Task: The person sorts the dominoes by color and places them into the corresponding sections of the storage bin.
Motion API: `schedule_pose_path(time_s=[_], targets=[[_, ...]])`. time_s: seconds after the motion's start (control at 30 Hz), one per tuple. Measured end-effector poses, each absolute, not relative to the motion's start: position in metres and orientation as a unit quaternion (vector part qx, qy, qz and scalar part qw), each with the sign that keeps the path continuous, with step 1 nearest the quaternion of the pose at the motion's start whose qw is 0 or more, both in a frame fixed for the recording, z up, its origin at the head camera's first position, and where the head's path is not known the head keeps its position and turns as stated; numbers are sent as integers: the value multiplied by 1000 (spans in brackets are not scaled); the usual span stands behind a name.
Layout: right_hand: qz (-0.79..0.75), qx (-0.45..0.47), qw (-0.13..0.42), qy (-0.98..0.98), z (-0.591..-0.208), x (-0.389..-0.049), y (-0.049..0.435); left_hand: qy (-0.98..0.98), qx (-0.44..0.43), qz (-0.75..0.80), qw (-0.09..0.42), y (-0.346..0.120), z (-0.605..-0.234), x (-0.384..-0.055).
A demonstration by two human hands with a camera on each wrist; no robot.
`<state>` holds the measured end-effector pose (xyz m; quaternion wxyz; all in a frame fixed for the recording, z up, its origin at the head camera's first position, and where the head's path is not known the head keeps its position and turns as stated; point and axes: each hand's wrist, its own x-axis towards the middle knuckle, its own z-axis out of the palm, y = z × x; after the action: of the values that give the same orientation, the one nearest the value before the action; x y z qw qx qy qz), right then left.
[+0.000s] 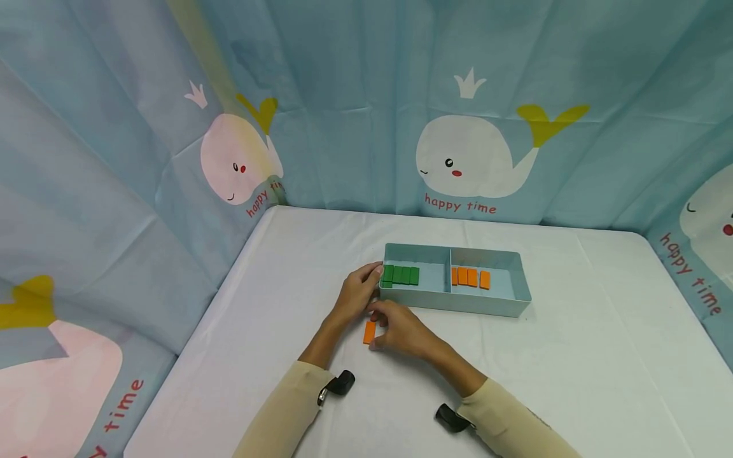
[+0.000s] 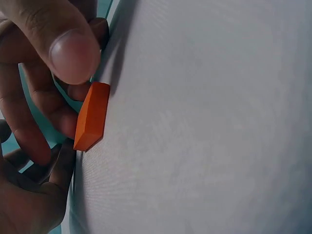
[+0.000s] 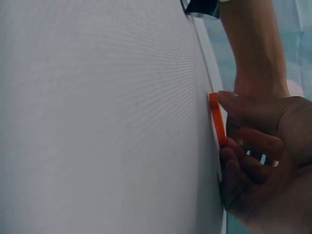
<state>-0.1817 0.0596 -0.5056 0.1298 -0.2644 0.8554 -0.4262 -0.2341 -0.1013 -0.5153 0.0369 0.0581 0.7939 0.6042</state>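
A pale blue-green box point(image 1: 455, 303) with two compartments stands on the table. Several green tiles point(image 1: 405, 275) are in its left compartment, several orange tiles point(image 1: 472, 277) in its right one. My left hand point(image 1: 356, 294) rests at the box's left end, its fingers loosely bent beside the wall; whether the thumb touches the wall cannot be told. In front of the box's left corner lies one orange tile point(image 1: 369, 332). My right hand point(image 1: 403, 329) pinches this tile point(image 3: 218, 119) by its ends, thumb at the near end and a finger at the far end.
A white cloth covers the table point(image 1: 595, 356). Behind and beside it hang blue curtains point(image 1: 355, 127) printed with whales. Black wrist cameras point(image 1: 342, 383) are strapped over both beige sleeves.
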Motion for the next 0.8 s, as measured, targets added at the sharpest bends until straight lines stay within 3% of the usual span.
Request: schedule_pose_path(time_s=[0.8], targets=[[-397,-282,122,865,-506,-181,60,795,56,603,35,-100,-516,-235]])
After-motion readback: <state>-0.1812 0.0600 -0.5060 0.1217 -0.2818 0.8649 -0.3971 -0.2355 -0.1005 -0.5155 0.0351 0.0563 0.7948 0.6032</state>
